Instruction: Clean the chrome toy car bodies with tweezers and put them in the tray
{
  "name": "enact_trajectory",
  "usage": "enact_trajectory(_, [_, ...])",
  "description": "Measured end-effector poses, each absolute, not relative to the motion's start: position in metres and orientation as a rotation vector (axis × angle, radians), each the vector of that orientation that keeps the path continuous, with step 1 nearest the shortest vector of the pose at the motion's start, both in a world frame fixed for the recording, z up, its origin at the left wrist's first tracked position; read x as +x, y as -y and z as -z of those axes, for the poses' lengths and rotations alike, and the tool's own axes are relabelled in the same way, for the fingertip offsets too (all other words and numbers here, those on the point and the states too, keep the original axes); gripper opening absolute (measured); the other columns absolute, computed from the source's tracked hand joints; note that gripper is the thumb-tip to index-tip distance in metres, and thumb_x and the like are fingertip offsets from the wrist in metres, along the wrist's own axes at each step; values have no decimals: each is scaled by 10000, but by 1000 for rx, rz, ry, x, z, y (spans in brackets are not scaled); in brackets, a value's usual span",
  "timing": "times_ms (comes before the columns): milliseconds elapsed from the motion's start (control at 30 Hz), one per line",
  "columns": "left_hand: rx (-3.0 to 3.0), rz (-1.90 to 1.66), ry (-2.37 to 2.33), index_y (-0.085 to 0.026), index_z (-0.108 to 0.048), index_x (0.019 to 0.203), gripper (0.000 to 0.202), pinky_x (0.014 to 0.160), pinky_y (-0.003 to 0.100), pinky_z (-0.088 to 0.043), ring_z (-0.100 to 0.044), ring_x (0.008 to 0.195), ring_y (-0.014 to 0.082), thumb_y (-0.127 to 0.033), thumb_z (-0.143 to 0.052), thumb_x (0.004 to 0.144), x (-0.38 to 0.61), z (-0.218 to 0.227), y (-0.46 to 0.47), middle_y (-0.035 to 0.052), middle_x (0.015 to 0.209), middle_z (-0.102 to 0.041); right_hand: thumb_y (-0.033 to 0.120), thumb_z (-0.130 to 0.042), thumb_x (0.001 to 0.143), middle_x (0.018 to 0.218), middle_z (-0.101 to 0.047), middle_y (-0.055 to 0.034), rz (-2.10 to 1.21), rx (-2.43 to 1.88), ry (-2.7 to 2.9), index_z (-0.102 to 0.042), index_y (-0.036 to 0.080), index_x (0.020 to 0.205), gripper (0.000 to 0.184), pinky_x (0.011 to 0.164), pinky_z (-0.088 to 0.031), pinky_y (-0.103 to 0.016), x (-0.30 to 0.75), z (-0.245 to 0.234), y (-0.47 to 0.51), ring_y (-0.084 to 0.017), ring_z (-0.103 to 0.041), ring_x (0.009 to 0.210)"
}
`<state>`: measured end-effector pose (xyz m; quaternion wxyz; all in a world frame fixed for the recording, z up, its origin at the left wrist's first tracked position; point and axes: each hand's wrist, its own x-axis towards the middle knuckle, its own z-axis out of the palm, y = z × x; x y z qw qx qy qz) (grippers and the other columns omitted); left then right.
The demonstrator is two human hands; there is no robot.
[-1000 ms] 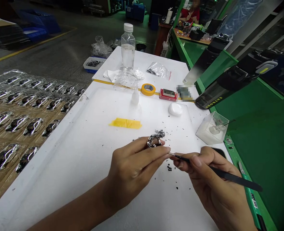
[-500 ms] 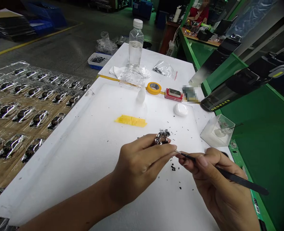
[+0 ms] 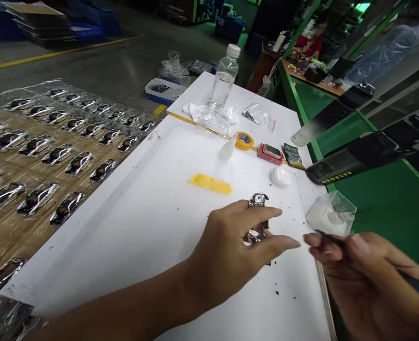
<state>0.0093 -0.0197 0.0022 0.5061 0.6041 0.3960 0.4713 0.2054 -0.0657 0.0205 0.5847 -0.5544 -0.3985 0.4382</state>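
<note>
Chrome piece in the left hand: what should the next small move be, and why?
Probably bring the black tweezers in the right hand toward the chrome piece gripped by the left hand: their tips point its way but stand apart from it, and dark specks dot the white board nearby.

The scene is viewed through one head-worn camera, aimed forward and down from close above a white table, with the left hand and right hand low in frame and the floor beyond.
</note>
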Motion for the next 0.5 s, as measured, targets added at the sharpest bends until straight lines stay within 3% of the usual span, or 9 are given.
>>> enact_trajectory(100, [1121, -679, -838, -179, -719, 871, 273, 495, 227, -538, -689, 621, 162, -436, -636, 915, 5, -3, 17, 11, 716, -642, 293, -815, 831, 698, -717, 3, -921, -1380, 1036, -739, 237, 751, 124, 786, -642, -211, 197, -34, 36, -152, -744, 745])
enact_trajectory(200, [950, -255, -649, -184, -608, 741, 307, 376, 195, -443, -596, 442, 108, -447, -599, 899, 1, 0, 15, 0, 730, -610, 381, -883, 743, 703, -751, -36, -899, -1434, 1225, -739, 231, 727, 209, 672, -656, -297, 165, -34, -3, -208, -750, 690])
enact_trajectory(300, [976, -24, -580, -195, -640, 719, 237, 425, 178, -438, -532, 457, 81, -402, -688, 823, -2, -2, 12, -12, 703, -628, 421, -889, 719, 712, -766, -87, -1016, -1496, 1386, -731, 200, 667, 276, 624, -634, -368, 128, -17, -32, -262, -753, 678])
enact_trajectory(433, [1063, -58, -631, -216, -681, 681, 222, 514, 198, -412, -486, 523, 94, -403, -743, 784, -3, -4, 9, -45, 620, -590, 447, -834, 780, 759, -778, -90, -1038, -1556, 1517, -713, 194, 672, 300, 611, -583, -325, 98, 4, -48, -250, -753, 741])
enact_trajectory(500, [1124, -124, -624, -228, -699, 684, 234, 556, 221, -412, -533, 569, 112, -438, -751, 772, -1, 3, 12, -51, 620, -614, 459, -817, 793, 769, -777, -85, -987, -1588, 1559, -715, 197, 673, 306, 577, -541, -295, 94, 9, -48, -242, -739, 764])
